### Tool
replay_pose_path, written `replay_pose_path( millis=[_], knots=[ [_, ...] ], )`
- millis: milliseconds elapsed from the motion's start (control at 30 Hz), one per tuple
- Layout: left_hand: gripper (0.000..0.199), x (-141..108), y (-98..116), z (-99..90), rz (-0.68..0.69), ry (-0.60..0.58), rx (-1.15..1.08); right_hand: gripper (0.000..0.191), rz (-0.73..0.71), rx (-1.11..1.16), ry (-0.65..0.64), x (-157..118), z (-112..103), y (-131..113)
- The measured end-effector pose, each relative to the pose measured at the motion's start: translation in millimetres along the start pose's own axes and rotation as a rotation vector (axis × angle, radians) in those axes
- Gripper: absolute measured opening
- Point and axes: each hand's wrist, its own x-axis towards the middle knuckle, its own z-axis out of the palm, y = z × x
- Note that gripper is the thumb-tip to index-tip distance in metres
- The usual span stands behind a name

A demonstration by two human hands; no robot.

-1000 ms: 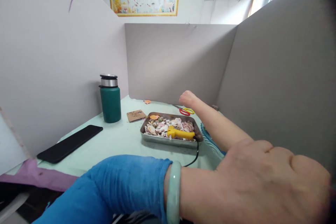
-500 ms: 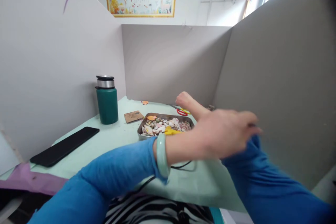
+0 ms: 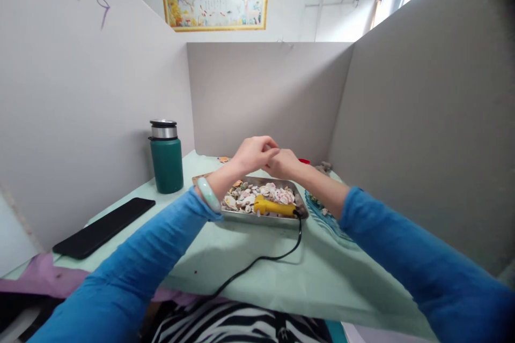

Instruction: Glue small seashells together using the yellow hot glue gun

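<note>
Above the back of a metal tray (image 3: pixel 277 220), my left hand (image 3: pixel 254 153) and my right hand (image 3: pixel 284 164) meet and touch. The left fingers are curled against the right hand; anything pinched there is hidden. My right hand is closed too, its fingertips mostly out of sight. Below them the tray holds many seashells (image 3: pixel 249 193). A yellow glue gun (image 3: pixel 276 207) lies across its front right part, with a black cord (image 3: pixel 261 259) running down over the table's front edge. On my left wrist sits a pale green bangle (image 3: pixel 208 194).
A green bottle (image 3: pixel 166 165) and a black phone (image 3: pixel 105 226) are on the left. At right, partly behind my forearm, lies a blue patterned piece (image 3: pixel 328 220) with shells. Grey partitions (image 3: pixel 265 96) enclose the green-covered table (image 3: pixel 317 273). Red handles (image 3: pixel 304 161) show at the back.
Both hands have come from the right, where the left arm crossed over the right, to above the tray. The glue gun and blue piece are now more visible.
</note>
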Motion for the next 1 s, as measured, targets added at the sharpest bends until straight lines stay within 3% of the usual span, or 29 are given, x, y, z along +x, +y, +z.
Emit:
replay_pose_path(
  millis=[133, 300, 500, 667, 833, 1000],
  knots=[
    [0.026, -13, -27, -10.9, -0.064, -0.159, 0.071, 0.031, -0.028, -0.007, -0.190, -33, 4, -9],
    [0.025, -30, -54, 12.2, -0.158, -0.471, 0.235, 0.044, 0.045, -0.009, -0.292, -53, 27, -20],
    [0.027, -46, -77, 25.4, -0.193, -0.516, 0.306, 0.053, 0.139, 0.010, -0.261, -53, 53, -13],
    [0.024, -54, -85, 26.5, -0.190, -0.493, 0.249, 0.034, 0.099, 0.498, -0.115, -55, 52, 6],
    [0.019, -57, -91, 37.7, -0.146, -0.476, 0.239, 0.034, 0.270, 1.153, 0.129, -54, 51, 19],
    [0.022, -58, -90, 47.2, -0.068, -0.498, 0.308, 0.030, 0.364, 1.257, 0.248, -49, 65, 11]
  ],
)
